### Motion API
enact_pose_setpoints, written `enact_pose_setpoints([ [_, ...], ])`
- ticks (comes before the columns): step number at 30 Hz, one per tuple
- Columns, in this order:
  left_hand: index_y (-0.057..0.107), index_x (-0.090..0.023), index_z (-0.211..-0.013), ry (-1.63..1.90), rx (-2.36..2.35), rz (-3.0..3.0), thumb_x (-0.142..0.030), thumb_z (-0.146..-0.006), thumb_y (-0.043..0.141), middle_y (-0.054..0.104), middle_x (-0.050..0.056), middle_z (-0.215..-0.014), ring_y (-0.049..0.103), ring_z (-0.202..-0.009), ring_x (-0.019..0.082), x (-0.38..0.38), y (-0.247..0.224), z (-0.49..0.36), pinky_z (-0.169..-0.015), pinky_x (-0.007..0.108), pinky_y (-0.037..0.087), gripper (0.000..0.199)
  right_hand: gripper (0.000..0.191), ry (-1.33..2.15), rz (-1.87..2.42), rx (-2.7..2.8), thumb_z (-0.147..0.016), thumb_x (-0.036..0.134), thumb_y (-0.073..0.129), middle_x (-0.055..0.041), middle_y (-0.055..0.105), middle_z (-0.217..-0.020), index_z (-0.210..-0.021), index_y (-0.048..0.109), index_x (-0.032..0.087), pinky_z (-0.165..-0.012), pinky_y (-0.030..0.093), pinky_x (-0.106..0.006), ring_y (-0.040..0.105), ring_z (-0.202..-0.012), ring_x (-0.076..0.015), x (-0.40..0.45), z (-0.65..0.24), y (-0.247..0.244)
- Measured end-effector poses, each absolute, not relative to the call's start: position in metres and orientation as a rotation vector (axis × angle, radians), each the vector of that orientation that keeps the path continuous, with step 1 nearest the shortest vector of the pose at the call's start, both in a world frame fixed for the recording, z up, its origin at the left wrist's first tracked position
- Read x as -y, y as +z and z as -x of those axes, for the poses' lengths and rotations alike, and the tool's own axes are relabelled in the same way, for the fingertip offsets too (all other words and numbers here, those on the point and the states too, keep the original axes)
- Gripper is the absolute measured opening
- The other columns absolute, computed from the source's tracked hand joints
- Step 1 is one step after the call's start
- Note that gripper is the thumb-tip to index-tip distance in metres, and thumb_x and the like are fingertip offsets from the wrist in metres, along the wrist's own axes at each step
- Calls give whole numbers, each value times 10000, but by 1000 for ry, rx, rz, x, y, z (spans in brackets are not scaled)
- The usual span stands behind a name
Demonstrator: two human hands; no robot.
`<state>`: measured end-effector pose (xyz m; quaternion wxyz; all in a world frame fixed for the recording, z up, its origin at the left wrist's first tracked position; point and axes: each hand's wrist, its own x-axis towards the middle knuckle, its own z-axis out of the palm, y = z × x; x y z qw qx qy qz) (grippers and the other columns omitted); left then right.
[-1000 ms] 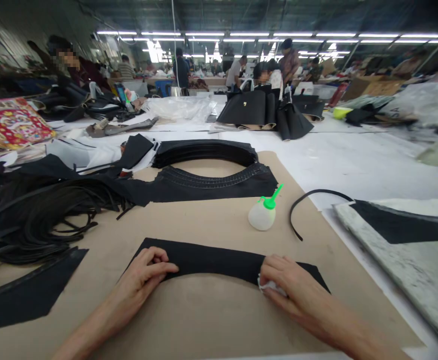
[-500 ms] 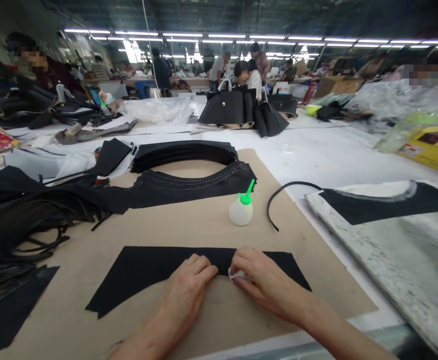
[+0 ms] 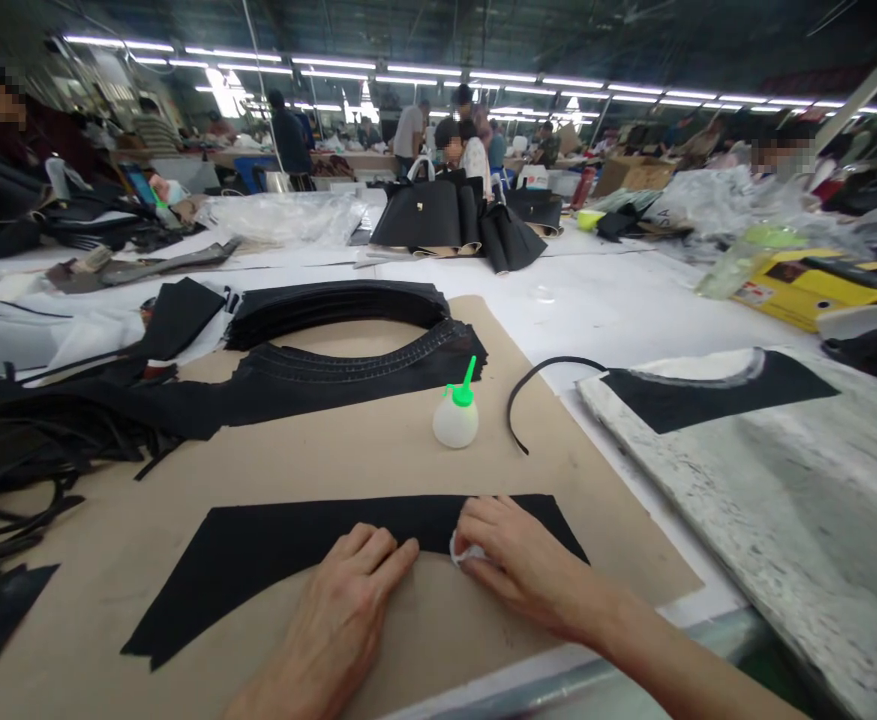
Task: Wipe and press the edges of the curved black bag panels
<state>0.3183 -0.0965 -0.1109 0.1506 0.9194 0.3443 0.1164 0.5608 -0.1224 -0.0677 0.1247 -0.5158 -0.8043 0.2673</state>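
A black curved panel lies flat on the tan sheet. My left hand rests on its inner curved edge near the middle, fingers spread a little and holding nothing. Just to the right, my right hand is closed on a small white cloth, which touches the same edge. Beyond the panel stands a white squeeze bottle with a green spout. To its right a thin black strip curves onto a pale slab.
Stacked black curved pieces lie behind, with black strips at the left. The marbled slab at the right bears another black piece. Black bags, a yellow box and several people are farther back.
The view has turned to the right, so the scene sits farther left. My left hand's fingers lie flatter and a little farther apart. My right hand stays on the panel's edge with the cloth.
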Motion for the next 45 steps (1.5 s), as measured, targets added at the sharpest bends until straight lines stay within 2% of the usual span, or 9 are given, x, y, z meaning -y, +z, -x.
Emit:
enact_pose_setpoints([
  [4,560,-199,-1271,363,-985,-2665,-18,-912,347,600,71,-1022,506,-936,231,97,-117,-316,-813,391,479,455,117,885,1641,2408,-891,127,520,-5,593,-878,-824,557,215,-856,379,-356,535,-872,-185,152,-611,-50],
  [8,578,-197,-1262,362,-1017,-2695,-17,-902,354,597,75,-1004,505,-916,231,99,-120,-316,-798,388,470,460,92,845,1697,2299,-894,156,541,-7,585,-864,-835,583,212,-812,398,-327,544,-852,-177,147,-612,-35],
  [13,539,-281,-1321,367,-1041,-2738,-3,-862,395,582,55,-1002,503,-916,225,102,-120,-319,-802,380,459,556,81,857,1592,2233,-914,160,529,-18,585,-962,-906,587,215,-824,405,-312,533,-923,-174,142,-582,-52],
  [18,526,-284,-1338,380,-1038,-2744,-5,-881,369,577,61,-1018,499,-931,225,102,-120,-318,-815,382,451,558,76,977,1713,2276,-921,180,521,-4,580,-905,-871,555,226,-905,369,-377,533,-901,-183,184,-627,-56],
  [23,558,-289,-1313,419,-1061,-2772,-48,-900,377,582,65,-1016,499,-919,220,103,-120,-318,-797,362,451,511,89,808,1763,2329,-897,195,568,-3,586,-848,-812,568,224,-804,370,-340,542,-858,-193,181,-644,-32],
  [31,543,-303,-1323,449,-1057,-2794,-33,-876,380,587,60,-1024,501,-932,222,104,-122,-317,-804,357,436,548,72,870,1751,2349,-921,195,526,4,600,-882,-866,557,228,-844,339,-366,542,-876,-190,185,-628,-54],
  [38,532,-302,-1331,426,-1075,-2761,-27,-888,371,586,61,-1038,499,-943,223,105,-121,-317,-820,374,436,546,97,797,1830,2323,-916,229,539,-4,602,-869,-827,576,236,-825,361,-359,552,-848,-192,182,-642,-24],
  [42,501,-307,-1354,371,-1096,-2711,-29,-894,406,588,58,-1083,504,-983,227,108,-119,-317,-853,385,442,545,124,827,1697,2203,-964,283,484,-19,601,-942,-887,571,240,-822,391,-334,549,-898,-192,165,-603,-41],
  [45,485,-235,-1358,369,-1107,-2655,-15,-897,402,591,69,-1114,498,-1035,236,110,-117,-317,-902,404,444,517,136,891,1717,2263,-964,286,459,-24,605,-932,-894,570,249,-788,417,-339,559,-869,-203,171,-606,-62],
])
